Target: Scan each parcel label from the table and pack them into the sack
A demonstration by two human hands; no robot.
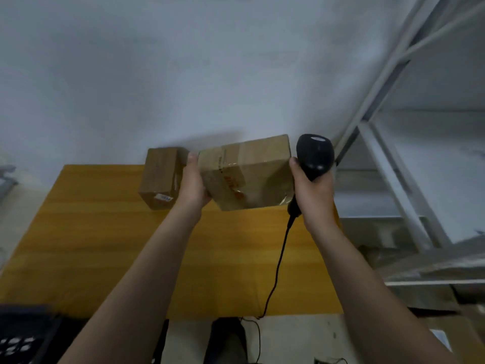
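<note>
Lower frame, two bare forearms reach up. At centre the left hand (193,183) clamps a taped parcel (246,172) aloft; the right hand (313,191) wraps the scanner (315,156). Beyond, a second parcel (161,177) waits on the table (91,232). Scanning seems underway; no sack visible.

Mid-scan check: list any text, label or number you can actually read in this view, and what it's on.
Nothing reads clearly.
Held box, in the left hand: red print under the tape, blurred, unreadable.
Box on the table: small white label on its near face, print too small to read.
Scanner, in the right hand: pale mark on its head, no legible text.
Dark object at the bottom left: white marks, blurred.
</note>
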